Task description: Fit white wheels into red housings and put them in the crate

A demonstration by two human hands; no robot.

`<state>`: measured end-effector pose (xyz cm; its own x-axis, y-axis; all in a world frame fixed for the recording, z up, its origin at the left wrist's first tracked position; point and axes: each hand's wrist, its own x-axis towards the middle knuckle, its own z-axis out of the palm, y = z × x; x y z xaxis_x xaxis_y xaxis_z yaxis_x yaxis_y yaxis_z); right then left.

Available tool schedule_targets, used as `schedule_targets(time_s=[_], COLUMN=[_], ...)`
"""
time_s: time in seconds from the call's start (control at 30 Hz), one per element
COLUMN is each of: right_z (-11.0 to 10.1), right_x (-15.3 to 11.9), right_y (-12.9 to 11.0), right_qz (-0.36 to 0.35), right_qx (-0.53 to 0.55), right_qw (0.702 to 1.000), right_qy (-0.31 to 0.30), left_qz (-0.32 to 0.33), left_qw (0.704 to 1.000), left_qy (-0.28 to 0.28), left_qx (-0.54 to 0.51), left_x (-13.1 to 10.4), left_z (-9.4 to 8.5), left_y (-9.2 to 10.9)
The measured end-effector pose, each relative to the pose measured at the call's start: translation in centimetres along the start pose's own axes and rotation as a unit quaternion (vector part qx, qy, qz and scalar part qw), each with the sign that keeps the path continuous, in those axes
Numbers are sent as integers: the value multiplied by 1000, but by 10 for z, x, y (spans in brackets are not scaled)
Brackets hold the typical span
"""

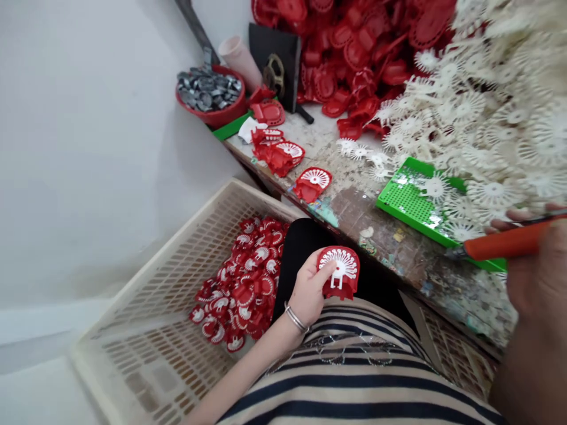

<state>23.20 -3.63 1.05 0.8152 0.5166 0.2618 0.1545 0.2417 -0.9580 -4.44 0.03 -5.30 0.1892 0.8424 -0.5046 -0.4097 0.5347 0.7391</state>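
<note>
My left hand (310,289) pinches a red plastic housing (352,289) with a white fan-shaped toothed piece (337,265) lying on its face. The thumb rests on the white piece. At the right edge, my right hand (529,289) is wrapped round an orange-handled tool (505,241) with a short metal tip; its exact kind does not show. That tip is over the near edge of a green perforated tray (405,206), which has several white fan pieces on it. Part of the right hand is cut off by the frame.
White fan pieces (469,112) and red housings (354,47) are heaped on the worktable (349,212). Fitted housings (312,184) lie near its edge. A red bowl (212,118) holds grey metal parts. Below left, a cream crate (146,277) contains many red-and-white pieces.
</note>
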Motion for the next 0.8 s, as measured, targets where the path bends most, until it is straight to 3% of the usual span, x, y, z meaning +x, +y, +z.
schedule_targets(time_s=[0.1, 0.33, 0.67, 0.8], right_z=[11, 14, -4, -4], right_x=[0, 11, 3, -1], right_y=[-4, 3, 5, 5], right_qz=[29, 58, 19, 38], right_qx=[46, 52, -5, 48], right_qw=[998, 996, 1000, 998], right_qy=[2, 46, 7, -7], left_qz=[-10, -43, -80, -92], left_qw=[1000, 998, 996, 995], left_qy=[-2, -13, -5, -7], left_qx=[12, 34, 44, 38], left_x=[0, -1, 0, 0], left_z=[0, -1, -1, 1], left_y=[-1, -3, -5, -5])
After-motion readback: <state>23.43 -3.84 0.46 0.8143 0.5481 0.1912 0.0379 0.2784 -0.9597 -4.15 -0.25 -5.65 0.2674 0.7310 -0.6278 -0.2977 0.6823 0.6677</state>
